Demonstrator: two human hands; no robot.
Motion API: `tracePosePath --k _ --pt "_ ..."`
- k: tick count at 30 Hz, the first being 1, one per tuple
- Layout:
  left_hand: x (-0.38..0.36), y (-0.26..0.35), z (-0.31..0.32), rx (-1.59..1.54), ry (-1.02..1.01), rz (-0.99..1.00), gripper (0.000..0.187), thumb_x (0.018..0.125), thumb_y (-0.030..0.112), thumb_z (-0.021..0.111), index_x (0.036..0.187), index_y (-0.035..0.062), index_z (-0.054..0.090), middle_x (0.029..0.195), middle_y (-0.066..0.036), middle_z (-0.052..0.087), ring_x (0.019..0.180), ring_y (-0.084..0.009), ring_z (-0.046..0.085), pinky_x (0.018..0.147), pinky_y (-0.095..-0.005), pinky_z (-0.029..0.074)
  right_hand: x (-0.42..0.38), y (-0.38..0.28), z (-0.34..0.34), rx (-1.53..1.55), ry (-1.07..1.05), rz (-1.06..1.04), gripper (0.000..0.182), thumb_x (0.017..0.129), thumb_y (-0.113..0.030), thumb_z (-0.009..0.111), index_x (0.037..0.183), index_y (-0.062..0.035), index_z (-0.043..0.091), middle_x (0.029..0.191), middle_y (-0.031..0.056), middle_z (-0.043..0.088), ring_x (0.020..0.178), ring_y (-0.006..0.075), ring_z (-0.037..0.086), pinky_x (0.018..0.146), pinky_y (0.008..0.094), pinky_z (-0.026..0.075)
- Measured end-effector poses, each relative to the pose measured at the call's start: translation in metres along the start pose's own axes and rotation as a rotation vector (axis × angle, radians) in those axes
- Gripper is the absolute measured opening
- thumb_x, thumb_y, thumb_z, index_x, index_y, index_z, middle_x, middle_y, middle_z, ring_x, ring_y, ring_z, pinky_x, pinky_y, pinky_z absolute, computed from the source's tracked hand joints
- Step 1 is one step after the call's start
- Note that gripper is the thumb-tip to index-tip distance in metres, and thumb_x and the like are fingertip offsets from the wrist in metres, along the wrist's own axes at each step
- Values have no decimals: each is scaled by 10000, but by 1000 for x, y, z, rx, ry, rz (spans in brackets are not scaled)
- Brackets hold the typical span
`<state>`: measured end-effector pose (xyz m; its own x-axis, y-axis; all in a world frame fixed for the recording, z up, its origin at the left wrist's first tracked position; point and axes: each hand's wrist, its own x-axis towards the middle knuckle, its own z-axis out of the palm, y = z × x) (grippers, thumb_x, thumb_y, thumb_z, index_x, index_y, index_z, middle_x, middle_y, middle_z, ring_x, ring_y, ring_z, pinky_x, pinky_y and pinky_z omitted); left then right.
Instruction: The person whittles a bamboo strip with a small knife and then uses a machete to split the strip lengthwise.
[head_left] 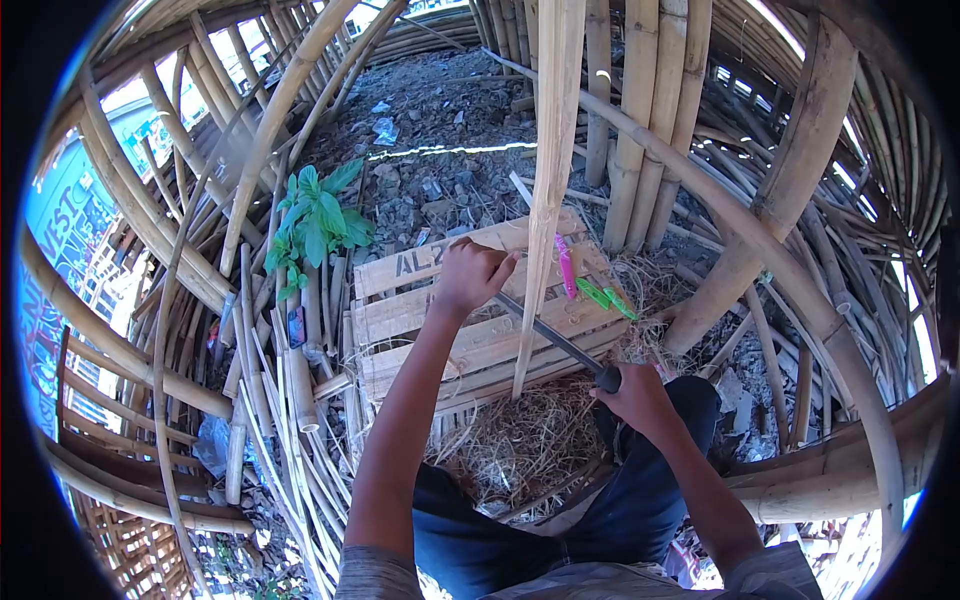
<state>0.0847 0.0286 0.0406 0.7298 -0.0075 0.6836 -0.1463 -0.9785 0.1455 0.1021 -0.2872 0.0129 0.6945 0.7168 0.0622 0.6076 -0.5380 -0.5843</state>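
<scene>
A long dark blade with a rounded dark handle (pixel 607 379) slants between my two hands, across the lower part of a pale split bamboo strip (pixel 551 160). My right hand (pixel 640 396) is closed round the handle end, near my right knee. At the blade's far end my left hand (pixel 474 276) is closed, with its thumb out to the side. The strip stands nearly upright, its narrow lower end in front of a slatted wooden crate (pixel 395 318). A pink tool (pixel 566 266) and a bright green one (pixel 603 295) lie on the crate's right side.
Bamboo shavings (pixel 520 450) are heaped between my legs. Thick bamboo poles (pixel 760 240) rise and cross on the right, and a bundle of thin strips (pixel 290 470) lies on the left. A leafy plant (pixel 318 220) grows beside the crate, with rubble (pixel 440 130) behind.
</scene>
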Motion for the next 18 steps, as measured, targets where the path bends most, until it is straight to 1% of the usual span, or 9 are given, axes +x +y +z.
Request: tracePosePath --k 2,5,7,8,10,11,13,16,18 --pt "0 -1 0 9 -1 -12 456 892 333 519 510 88 559 456 -113 493 469 -330 510 570 -407 437 3 2 0 0 -12 -36 291 688 -254 779 734 -7 633 645 173 613 650 346 626 600 406 490" --pt "2 1 -1 1 -30 -49 312 789 209 528 521 50 544 493 -147 504 503 -354 491 587 -423 411 5 1 -1 183 -171 115 287 696 -240 776 736 -1 623 622 171 595 614 327 613 606 395 485" --pt "4 3 0 19 -81 -57 320 784 207 522 518 30 537 534 -181 523 545 -357 512 592 -434 413 2 -9 -6 196 -234 134 267 715 -180 748 707 29 582 568 142 567 506 261 575 534 366 468" --pt "4 1 2 18 -82 -57 320 784 207 522 518 30 537 534 -181 523 545 -357 512 592 -434 413 4 -9 -8 197 -235 135 267 715 -180 748 707 29 582 568 142 567 506 261 575 534 366 468" --pt "1 -3 7 122 -65 -59 485 905 350 499 526 62 584 485 -150 514 495 -339 531 534 -401 432 8 -8 -11 409 -397 387 214 710 -92 709 670 39 545 530 95 530 421 184 511 426 334 419" --pt "-2 -4 10 118 -68 -60 485 905 350 499 526 62 584 485 -150 514 495 -339 531 534 -401 432 9 -7 -12 409 -399 391 214 710 -92 709 670 39 545 530 95 530 421 184 511 426 334 419" --pt "-2 -7 15 154 125 74 463 902 337 513 544 51 582 508 -149 525 516 -335 534 506 -408 413 14 -4 -13 673 -523 473 203 680 18 684 646 5 485 493 47 478 386 116 464 350 281 336" --pt "1 -11 23 178 194 204 379 894 282 539 592 58 589 536 -115 523 534 -309 532 490 -428 395 17 -5 -17 729 -562 533 151 655 22 666 632 26 518 503 51 476 380 123 442 351 289 336" --pt "4 -12 27 166 106 143 332 880 257 554 612 65 589 546 -93 512 539 -292 528 489 -425 392 20 -2 -20 745 -583 562 156 651 28 663 620 25 510 501 50 469 376 123 435 350 288 332"
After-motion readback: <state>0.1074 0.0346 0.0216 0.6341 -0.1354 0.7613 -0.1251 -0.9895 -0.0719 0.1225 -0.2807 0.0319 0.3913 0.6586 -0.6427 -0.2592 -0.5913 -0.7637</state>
